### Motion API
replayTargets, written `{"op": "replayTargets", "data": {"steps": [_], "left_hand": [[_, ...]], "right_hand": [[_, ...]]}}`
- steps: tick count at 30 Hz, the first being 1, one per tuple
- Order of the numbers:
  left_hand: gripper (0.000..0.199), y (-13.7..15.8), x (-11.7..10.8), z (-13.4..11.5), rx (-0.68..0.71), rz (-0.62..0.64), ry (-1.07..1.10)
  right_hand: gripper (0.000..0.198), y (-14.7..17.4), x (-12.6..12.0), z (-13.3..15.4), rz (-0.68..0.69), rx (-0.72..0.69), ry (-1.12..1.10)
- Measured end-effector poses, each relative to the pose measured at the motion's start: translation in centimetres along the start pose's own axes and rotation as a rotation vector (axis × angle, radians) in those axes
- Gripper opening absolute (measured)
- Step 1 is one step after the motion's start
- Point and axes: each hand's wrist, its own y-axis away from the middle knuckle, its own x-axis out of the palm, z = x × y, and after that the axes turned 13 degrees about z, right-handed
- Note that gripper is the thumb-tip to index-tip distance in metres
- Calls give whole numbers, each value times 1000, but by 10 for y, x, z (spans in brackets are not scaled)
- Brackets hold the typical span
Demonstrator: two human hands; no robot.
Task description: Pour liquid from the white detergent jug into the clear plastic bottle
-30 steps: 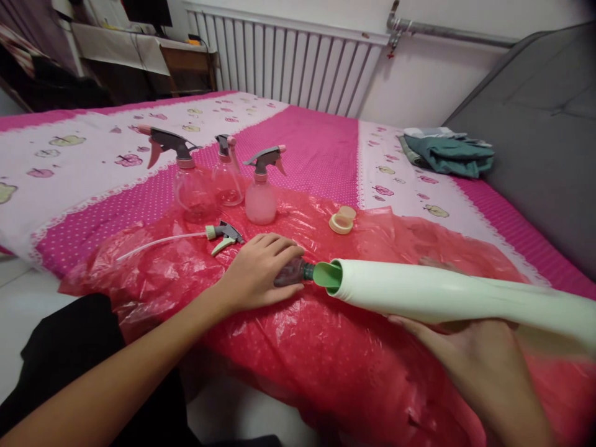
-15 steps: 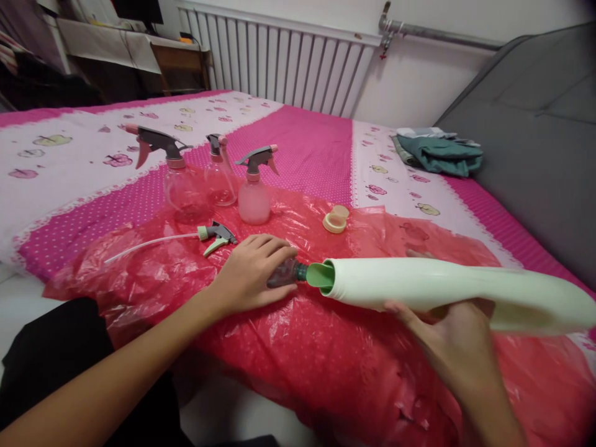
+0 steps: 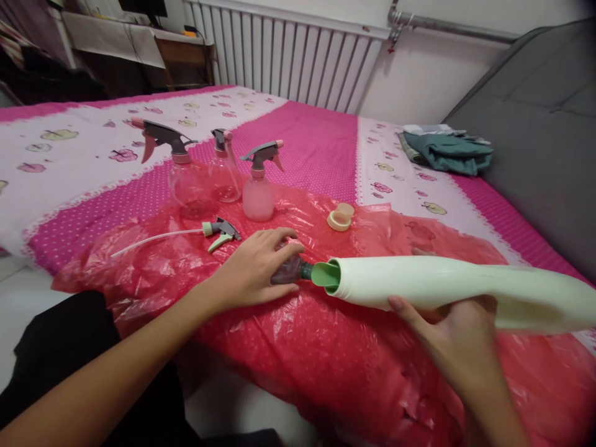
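My left hand [image 3: 261,267] is wrapped round a clear spray bottle without its top [image 3: 289,271], which points its neck to the right. Against that neck rests the green spout of a pale green jug [image 3: 419,278], lying nearly level. Underneath the jug, my right hand [image 3: 459,332] grips it with the thumb on the near side; the other fingers are mostly hidden. A grey and green trigger sprayer head [image 3: 222,231] with a long thin tube lies left of my left hand. Beyond the jug's mouth sits a cream cap [image 3: 341,217].
Three spray bottles with grey and pink triggers stand at the back left, one holding cloudy liquid [image 3: 259,197]. Red plastic sheeting [image 3: 298,347] covers the near bed. Folded clothes [image 3: 447,151] lie by the grey headboard [image 3: 535,112]. A radiator [image 3: 288,53] lines the wall.
The whole view has shifted slightly, with things sitting a little further right. Both hands keep their hold, and the spout stays at the bottle's neck.
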Motion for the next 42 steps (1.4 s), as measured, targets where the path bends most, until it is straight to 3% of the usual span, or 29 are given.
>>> {"op": "replayTargets", "data": {"steps": [5, 10, 14, 22, 25, 31, 37, 42], "left_hand": [[43, 1, -12, 6, -4, 27, 261], [43, 3, -18, 15, -2, 20, 409], [52, 5, -22, 15, -1, 87, 379], [54, 8, -23, 17, 83, 96, 263], [55, 9, -18, 23, 88, 93, 210], [78, 10, -2, 33, 65, 57, 108], [60, 8, 2, 34, 49, 16, 101], [55, 12, -4, 35, 6, -26, 139]], "right_hand": [[97, 0, 10, 1, -137, -24, 102], [97, -2, 14, 4, -143, -10, 71], [103, -7, 14, 6, -118, 14, 59], [120, -12, 13, 2, -77, 90, 36], [118, -14, 12, 5, -69, 124, 10], [103, -24, 10, 13, -40, 153, -63], [90, -27, 3, 26, -22, 186, -129], [91, -34, -7, 38, -54, 206, -200]]}}
